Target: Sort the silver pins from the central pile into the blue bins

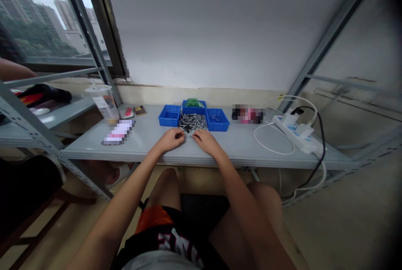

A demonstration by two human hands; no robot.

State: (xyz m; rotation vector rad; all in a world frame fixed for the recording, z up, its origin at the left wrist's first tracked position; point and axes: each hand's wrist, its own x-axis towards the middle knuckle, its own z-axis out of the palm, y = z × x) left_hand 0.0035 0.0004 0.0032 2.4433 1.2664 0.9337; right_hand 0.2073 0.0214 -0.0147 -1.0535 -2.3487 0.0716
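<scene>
My left hand [172,139] and my right hand [203,139] are close together over the front part of the grey table, with a small gap between them. The fingers of each are curled and pressed together; whatever they hold is too small to make out. Just beyond them lies a pile of small black and silver metal pieces [192,122]. Around the pile stand a left blue tray [169,121], a back blue tray [194,110] holding green packets [193,102], and a right blue tray [217,125] with a few thin metal pieces inside.
On the left of the grey table [147,140] are a phone [118,132], a plastic cup [105,104] and a small dark box [140,110]. A blurred pink and black object [248,115] and a white power strip [297,133] with cables lie to the right.
</scene>
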